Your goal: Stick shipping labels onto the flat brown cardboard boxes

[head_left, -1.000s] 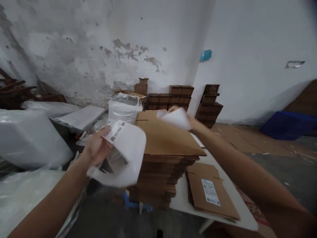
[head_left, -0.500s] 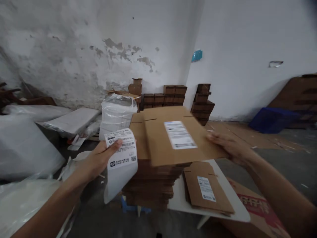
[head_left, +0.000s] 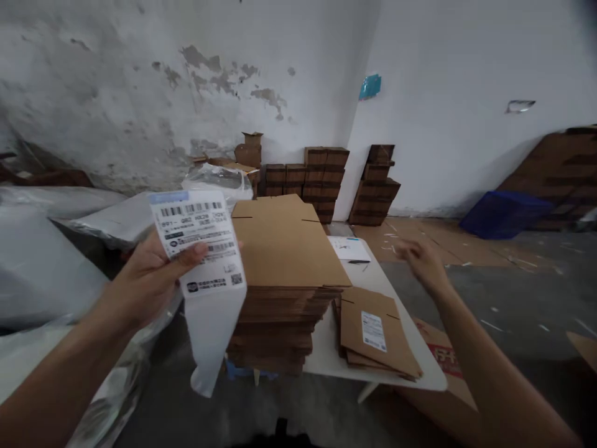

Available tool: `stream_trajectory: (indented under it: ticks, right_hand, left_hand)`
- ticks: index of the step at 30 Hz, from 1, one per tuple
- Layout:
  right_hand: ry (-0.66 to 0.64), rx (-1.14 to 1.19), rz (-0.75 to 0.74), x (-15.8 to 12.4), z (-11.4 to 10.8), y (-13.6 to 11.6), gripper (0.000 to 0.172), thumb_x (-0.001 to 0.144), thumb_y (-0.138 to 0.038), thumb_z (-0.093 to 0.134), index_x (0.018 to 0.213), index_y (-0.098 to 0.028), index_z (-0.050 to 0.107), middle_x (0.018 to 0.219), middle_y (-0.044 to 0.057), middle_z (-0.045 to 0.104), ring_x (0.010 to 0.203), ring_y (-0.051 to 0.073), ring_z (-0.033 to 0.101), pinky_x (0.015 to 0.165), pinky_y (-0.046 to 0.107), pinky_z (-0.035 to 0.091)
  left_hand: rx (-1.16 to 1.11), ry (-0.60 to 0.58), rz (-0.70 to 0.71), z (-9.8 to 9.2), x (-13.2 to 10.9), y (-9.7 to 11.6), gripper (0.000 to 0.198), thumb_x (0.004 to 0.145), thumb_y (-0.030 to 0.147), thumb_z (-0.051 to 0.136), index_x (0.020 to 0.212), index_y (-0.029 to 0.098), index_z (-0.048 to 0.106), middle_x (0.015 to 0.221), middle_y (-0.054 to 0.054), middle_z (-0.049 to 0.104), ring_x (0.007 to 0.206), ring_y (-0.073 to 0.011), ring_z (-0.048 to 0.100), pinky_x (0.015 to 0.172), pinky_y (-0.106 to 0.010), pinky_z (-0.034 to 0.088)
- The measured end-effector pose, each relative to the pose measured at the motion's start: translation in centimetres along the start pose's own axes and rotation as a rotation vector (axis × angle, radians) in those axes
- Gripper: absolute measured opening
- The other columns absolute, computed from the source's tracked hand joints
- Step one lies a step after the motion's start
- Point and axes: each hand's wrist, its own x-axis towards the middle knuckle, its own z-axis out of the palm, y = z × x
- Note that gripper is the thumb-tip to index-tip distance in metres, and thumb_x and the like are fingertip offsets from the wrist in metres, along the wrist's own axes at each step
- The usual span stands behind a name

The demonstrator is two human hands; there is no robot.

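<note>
My left hand point(head_left: 161, 267) pinches a strip of printed shipping labels point(head_left: 205, 242) between thumb and fingers. The strip's lower end hangs down and curls. To its right stands a tall stack of flattened cardboard boxes point(head_left: 289, 246), the top one plain. A lower pile beside it has a flattened box point(head_left: 396, 342) on top, with a white shipping label point(head_left: 374, 331) stuck on it. My right hand point(head_left: 423, 264), slightly blurred, is in the air above and right of that pile, fingers curled with nothing visible in them.
A white table point(head_left: 326, 354) carries the lower pile, a sheet of paper point(head_left: 347, 249) and a pen point(head_left: 359, 262). Plastic-wrapped white bundles point(head_left: 46, 267) lie on the left. Brown cartons point(head_left: 321, 180) line the wall, and a blue bin point(head_left: 504, 214) stands at right.
My right hand has let go of the labelled flattened box and moved up from the piles. My left hand has shifted left with the label strip, now turned more toward me.
</note>
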Motion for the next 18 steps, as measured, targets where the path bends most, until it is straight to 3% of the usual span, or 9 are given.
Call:
stream_trajectory:
  ticks: [2, 4, 5, 7, 9, 11, 14, 16, 18]
  right_hand:
    - [-0.149, 0.054, -0.133, 0.4, 3.3, -5.7, 0.055, 0.082, -0.054, 0.062, 0.127, -0.023, 0.051, 0.09, 0.005, 0.069, 0.081, 0.019, 0.065, 0.077, 0.034, 0.052]
    - [-0.436, 0.071, -0.37, -0.9, 7.1, -12.0, 0.065, 0.078, -0.045, 0.071, 0.134, -0.025, 0.045, 0.096, 0.003, 0.07, 0.086, 0.02, 0.066, 0.079, 0.035, 0.052]
    - [-0.53, 0.048, -0.496, -1.9, 8.9, -14.7, 0.054, 0.078, -0.038, 0.073, 0.126, -0.025, 0.053, 0.096, 0.002, 0.07, 0.087, 0.019, 0.066, 0.079, 0.034, 0.051]
    - [-0.553, 0.017, -0.673, -4.0, 11.9, -18.1, 0.023, 0.083, -0.026, 0.069, 0.105, -0.024, 0.063, 0.092, 0.0, 0.069, 0.086, 0.017, 0.065, 0.078, 0.03, 0.05]
    - [-0.459, -0.009, -0.789, -5.6, 14.2, -18.7, 0.008, 0.089, -0.021, 0.061, 0.096, -0.022, 0.063, 0.091, 0.001, 0.069, 0.085, 0.016, 0.064, 0.077, 0.029, 0.049]
    - [-0.415, -0.057, -0.957, -6.6, 15.5, -17.9, 0.012, 0.092, -0.018, 0.054, 0.101, -0.02, 0.061, 0.092, 0.003, 0.069, 0.086, 0.017, 0.062, 0.079, 0.031, 0.048]
    - [-0.452, -0.144, -1.14, -7.2, 15.2, -17.5, 0.013, 0.093, -0.013, 0.048, 0.096, -0.018, 0.06, 0.094, 0.007, 0.066, 0.092, 0.018, 0.058, 0.083, 0.034, 0.047]
    - [-0.426, -0.071, -1.077, -6.5, 13.3, -18.5, 0.011, 0.093, -0.016, 0.05, 0.086, -0.019, 0.058, 0.093, 0.006, 0.062, 0.093, 0.018, 0.056, 0.082, 0.032, 0.046]
    - [-0.31, 0.136, -0.899, -4.4, 11.3, -19.7, 0.012, 0.095, -0.026, 0.051, 0.085, -0.021, 0.055, 0.087, 0.002, 0.058, 0.085, 0.015, 0.056, 0.076, 0.029, 0.045]
  left_hand:
    - [0.145, -0.111, 0.041, 0.9, -0.1, 0.0, 0.032, 0.073, 0.031, 0.076, 0.103, 0.021, 0.073, 0.104, -0.006, 0.076, 0.106, -0.0296, 0.067, 0.093, -0.042, 0.054]
    - [0.317, -0.203, 0.066, 1.6, -0.4, 0.2, 0.025, 0.07, 0.033, 0.077, 0.093, 0.021, 0.076, 0.103, -0.005, 0.076, 0.113, -0.0307, 0.063, 0.105, -0.043, 0.045]
    - [0.369, -0.22, 0.066, 1.7, -0.6, 0.3, 0.024, 0.067, 0.032, 0.079, 0.089, 0.022, 0.077, 0.102, -0.004, 0.076, 0.115, -0.0313, 0.062, 0.108, -0.042, 0.042]
    - [0.328, -0.217, 0.004, 1.5, -1.4, 0.8, 0.028, 0.061, 0.032, 0.082, 0.088, 0.024, 0.077, 0.099, -0.003, 0.076, 0.116, -0.0324, 0.061, 0.105, -0.039, 0.044]
    - [0.087, -0.172, -0.139, 1.1, -2.0, 1.1, 0.033, 0.063, 0.041, 0.08, 0.091, 0.024, 0.076, 0.098, -0.004, 0.076, 0.111, -0.0328, 0.063, 0.094, -0.037, 0.053]
    - [-0.2, -0.083, -0.3, 0.7, -2.2, 1.2, 0.033, 0.073, 0.046, 0.069, 0.095, 0.02, 0.074, 0.096, -0.006, 0.076, 0.102, -0.0309, 0.068, 0.08, -0.034, 0.058]
    - [-0.402, 0.079, -0.427, -0.2, -0.9, 0.7, 0.028, 0.089, 0.029, 0.052, 0.103, 0.012, 0.07, 0.091, -0.01, 0.076, 0.083, -0.025, 0.072, 0.067, -0.029, 0.058]
    - [-0.443, 0.206, -0.398, -1.5, 0.8, 0.0, 0.03, 0.093, 0.018, 0.043, 0.112, 0.006, 0.064, 0.088, -0.01, 0.075, 0.076, -0.0203, 0.072, 0.068, -0.026, 0.058]
    - [-0.522, 0.348, -0.326, -3.6, 2.4, -1.0, 0.033, 0.096, 0.012, 0.037, 0.121, 0.004, 0.057, 0.085, -0.007, 0.075, 0.074, -0.0162, 0.072, 0.072, -0.024, 0.058]
